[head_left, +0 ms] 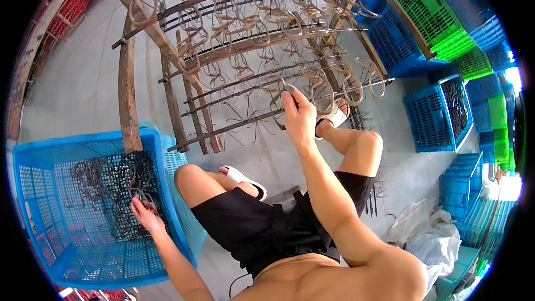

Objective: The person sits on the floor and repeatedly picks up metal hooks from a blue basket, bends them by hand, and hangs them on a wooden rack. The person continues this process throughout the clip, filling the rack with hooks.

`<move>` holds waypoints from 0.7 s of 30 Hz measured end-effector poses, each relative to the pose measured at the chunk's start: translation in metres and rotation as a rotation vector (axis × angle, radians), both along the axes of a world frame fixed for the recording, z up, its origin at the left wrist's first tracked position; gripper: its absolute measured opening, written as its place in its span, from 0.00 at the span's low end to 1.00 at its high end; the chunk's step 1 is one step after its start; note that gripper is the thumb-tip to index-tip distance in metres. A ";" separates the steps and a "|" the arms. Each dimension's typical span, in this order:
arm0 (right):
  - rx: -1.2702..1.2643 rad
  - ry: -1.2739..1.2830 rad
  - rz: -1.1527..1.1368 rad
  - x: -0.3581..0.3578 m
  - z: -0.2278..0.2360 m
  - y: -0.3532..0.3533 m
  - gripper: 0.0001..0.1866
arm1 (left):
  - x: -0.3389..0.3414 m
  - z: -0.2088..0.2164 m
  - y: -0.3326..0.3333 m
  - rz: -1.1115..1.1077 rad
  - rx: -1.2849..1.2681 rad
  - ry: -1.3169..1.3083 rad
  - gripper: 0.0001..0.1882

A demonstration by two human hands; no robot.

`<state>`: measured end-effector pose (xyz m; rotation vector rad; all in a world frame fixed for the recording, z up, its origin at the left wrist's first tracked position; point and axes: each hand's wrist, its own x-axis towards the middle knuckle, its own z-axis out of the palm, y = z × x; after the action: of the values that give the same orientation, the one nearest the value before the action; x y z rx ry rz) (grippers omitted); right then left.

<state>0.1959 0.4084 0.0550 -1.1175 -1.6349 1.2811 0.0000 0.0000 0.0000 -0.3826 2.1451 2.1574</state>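
In front of me stands a wooden rack with dark metal bars (pixel 237 126), hung with rows of tan, glossy, curved loop-shaped pieces (pixel 352 85). My right hand (pixel 300 116) is raised to the right part of a lower bar, its fingers pinched on one looped piece (pixel 275 100). How that piece meets the bar's hooks is unclear. Low on my left, my left hand (pixel 147 215) reaches into a large blue plastic basket (pixel 89 281), with its fingers closed on a grey loop piece (pixel 142 194). Tangled dark loop pieces (pixel 92 175) lie on the basket's bottom around it.
Blue crates (pixel 429 120), one filled with dark pieces, and green crates (pixel 426 8) are stacked along the right. Clear plastic bags (pixel 418 228) lie at lower right. A wooden post (pixel 128 95) rises beside the basket. Thin wire hooks (pixel 239 117) stick out from the bars.
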 end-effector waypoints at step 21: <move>0.080 -0.038 -0.103 -0.009 0.003 -0.019 0.10 | 0.065 0.069 0.021 -0.451 0.423 0.235 0.14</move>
<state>0.1869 0.3895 0.0577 -1.1678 -1.6202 1.1255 0.0650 0.0209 0.0695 0.3635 1.5835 2.3631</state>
